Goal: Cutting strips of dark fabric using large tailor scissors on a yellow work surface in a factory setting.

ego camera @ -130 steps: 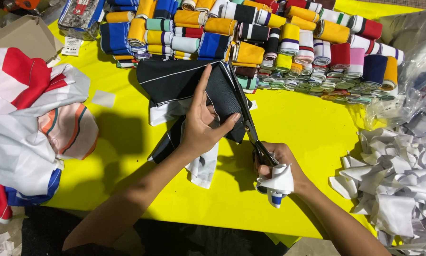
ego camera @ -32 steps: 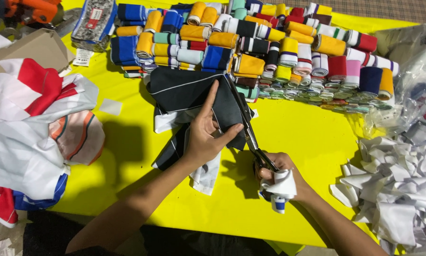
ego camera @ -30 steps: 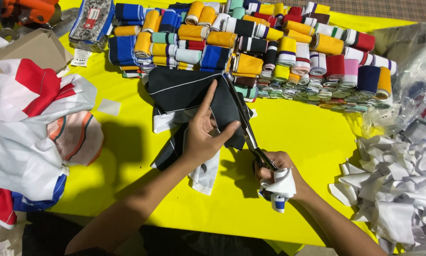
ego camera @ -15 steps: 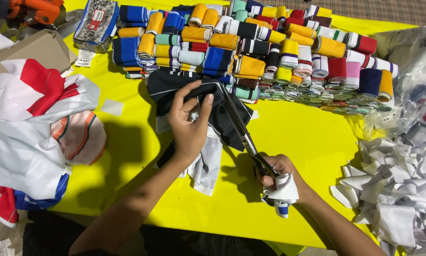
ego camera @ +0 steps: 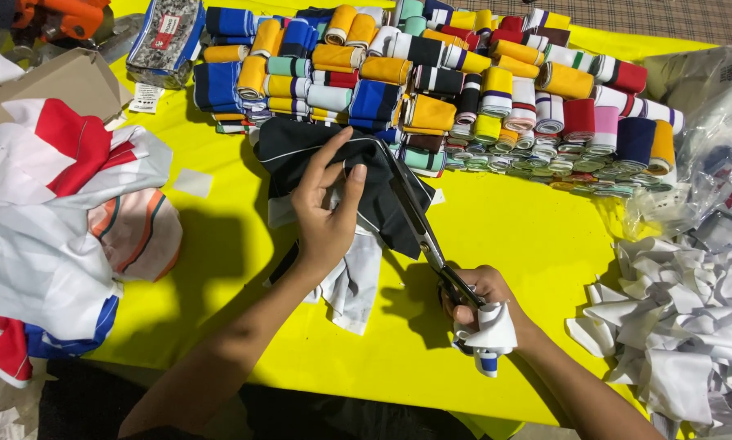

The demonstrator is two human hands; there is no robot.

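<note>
A black piece of fabric (ego camera: 301, 147) lies on the yellow table (ego camera: 512, 236), over some white cloth (ego camera: 358, 281). My left hand (ego camera: 325, 213) pinches and lifts a fold of the black fabric near its middle. My right hand (ego camera: 484, 301) grips the cloth-wrapped handles of long scissors (ego camera: 419, 220). The blades run along the right edge of the black fabric.
Several rolled ribbed bands (ego camera: 431, 73) in yellow, blue, black, red and white fill the table's far side. A heap of white, red and blue garments (ego camera: 56, 220) lies at the left. White cut scraps (ego camera: 683, 342) pile at the right, beside clear plastic bags (ego camera: 708, 122).
My left hand was pressing flat on the black fabric; it has curled and now pinches a fold, bunching the cloth. The scissors have stayed along the right edge.
</note>
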